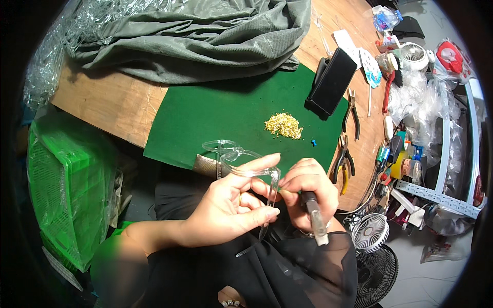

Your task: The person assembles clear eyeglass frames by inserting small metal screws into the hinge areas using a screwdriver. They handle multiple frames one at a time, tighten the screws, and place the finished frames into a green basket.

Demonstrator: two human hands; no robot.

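Observation:
My left hand (228,208) is closed on a transparent eyeglass frame (244,159), gripping it near one hinge corner between thumb and fingers. Its two rims point away from me, while a temple arm hangs down past my thumb. Wrapped in my right hand (310,187) is a slim hand tool (313,213) with a dark body and a pale, see-through rear end. The tool's tip meets the frame's corner, where my fingers hide it. Beyond both hands, a heap of small gold-coloured metal pieces (284,126) lies on the green mat (205,113).
Grey-green cloth (205,41) covers the bench's far side, beside a pile of transparent frames (46,61). A black device on a stand (333,82) and pliers (343,159) lie to the right. A green crate (67,179) stands at left, fans (371,232) at lower right.

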